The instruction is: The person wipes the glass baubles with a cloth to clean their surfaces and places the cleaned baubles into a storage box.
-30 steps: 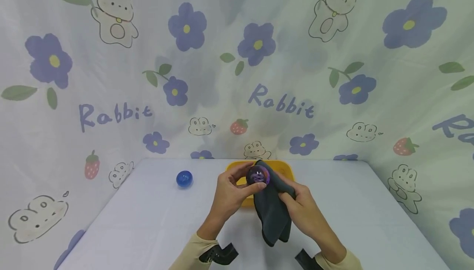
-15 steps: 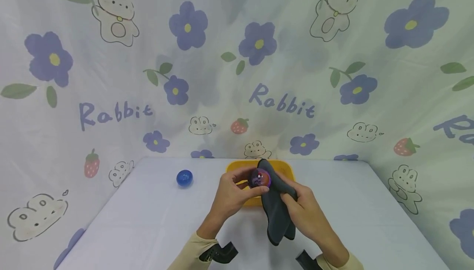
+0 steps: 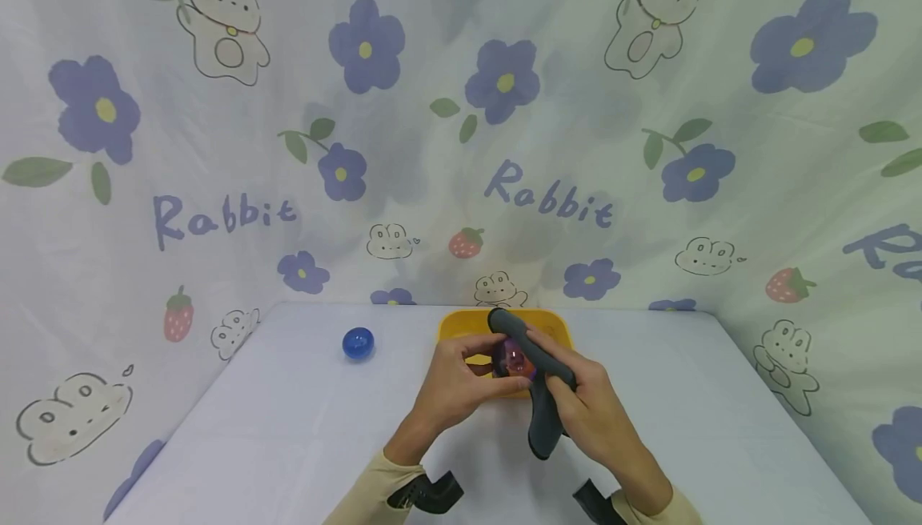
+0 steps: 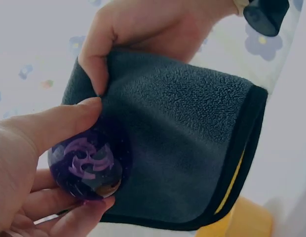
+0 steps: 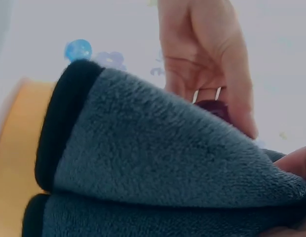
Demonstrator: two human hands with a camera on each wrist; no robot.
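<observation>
My left hand (image 3: 461,373) holds a small see-through purple ball (image 4: 89,163) between thumb and fingers; a swirl pattern shows on it in the left wrist view. With my right hand (image 3: 594,397) I grip a folded dark grey cloth (image 4: 177,133) with black edging. The cloth (image 5: 158,148) lies against the ball's far side in the left wrist view and hides most of the ball in the right wrist view. Both hands are in front of a yellow tray (image 3: 461,320), above the table.
A blue see-through ball (image 3: 358,343) sits on the white tabletop (image 3: 288,429), left of the tray. Behind the table hangs a curtain (image 3: 432,149) printed with rabbits and flowers. The yellow tray's inside is mostly hidden by the hands and cloth.
The cloth has turned so that its upper part now leans over the ball. My left hand has shifted slightly right and down with the ball. The blue ball stays in place.
</observation>
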